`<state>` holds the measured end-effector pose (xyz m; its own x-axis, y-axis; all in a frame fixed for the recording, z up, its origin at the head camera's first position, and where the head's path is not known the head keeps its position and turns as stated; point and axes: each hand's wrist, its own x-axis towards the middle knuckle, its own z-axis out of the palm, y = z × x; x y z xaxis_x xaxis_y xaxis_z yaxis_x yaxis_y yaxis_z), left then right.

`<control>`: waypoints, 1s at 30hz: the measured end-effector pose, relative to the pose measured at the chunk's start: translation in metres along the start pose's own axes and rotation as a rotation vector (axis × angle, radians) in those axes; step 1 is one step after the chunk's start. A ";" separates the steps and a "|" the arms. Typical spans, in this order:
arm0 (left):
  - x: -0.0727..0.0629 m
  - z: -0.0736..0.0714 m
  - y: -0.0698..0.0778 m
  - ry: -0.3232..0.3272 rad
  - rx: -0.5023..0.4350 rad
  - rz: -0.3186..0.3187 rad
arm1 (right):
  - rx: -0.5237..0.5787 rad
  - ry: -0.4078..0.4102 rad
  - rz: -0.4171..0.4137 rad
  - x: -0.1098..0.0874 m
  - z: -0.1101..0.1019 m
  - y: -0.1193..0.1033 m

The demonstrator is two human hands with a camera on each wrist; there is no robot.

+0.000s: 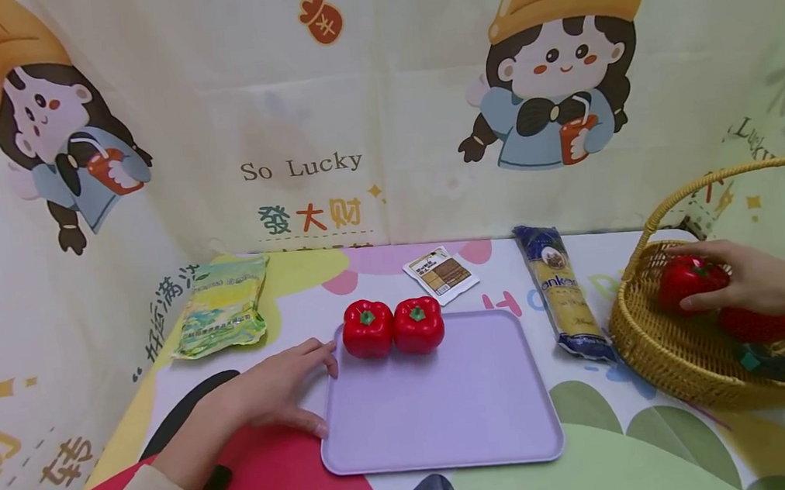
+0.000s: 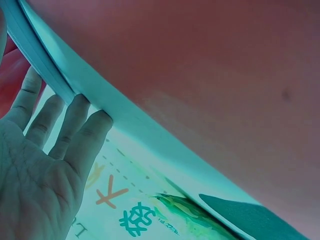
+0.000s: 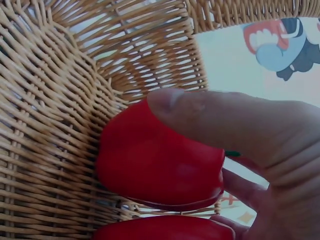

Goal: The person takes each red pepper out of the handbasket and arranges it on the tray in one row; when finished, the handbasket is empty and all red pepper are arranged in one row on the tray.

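One pepper (image 1: 688, 280), likely light, best side-held, is gripped by the right hand (image 1: 753, 276), three o'clock; relaxed left hand (image 1: 279, 386) touches tray (image 1: 442, 408).

Head: wicker basket handle (image 1: 764, 164) is running off right edge | right hand (image 1: 753, 277) is partly covering red bell pepper (image 1: 685, 282) | white-brown sachet (image 1: 443, 275) is bearing print too small to read

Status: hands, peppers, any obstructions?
Right hand grips pepper at basket. Left hand at tray edge. Two more peppers on tray. Yellow-blue packet between basket and tray.
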<state>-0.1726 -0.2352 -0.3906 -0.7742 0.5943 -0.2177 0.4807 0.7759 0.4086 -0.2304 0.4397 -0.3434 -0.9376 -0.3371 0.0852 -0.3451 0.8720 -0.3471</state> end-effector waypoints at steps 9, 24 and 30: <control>0.001 0.001 0.000 0.004 0.015 -0.002 | -0.093 0.068 -0.025 -0.003 0.000 0.002; 0.001 0.001 0.000 -0.007 0.014 -0.005 | -0.082 0.065 0.027 -0.005 -0.005 -0.017; 0.001 0.001 0.000 0.002 0.010 0.005 | -0.064 0.086 0.040 -0.007 -0.009 -0.027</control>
<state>-0.1734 -0.2346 -0.3917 -0.7727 0.5976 -0.2139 0.4886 0.7751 0.4006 -0.2150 0.4216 -0.3265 -0.9498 -0.2724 0.1538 -0.3071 0.9058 -0.2919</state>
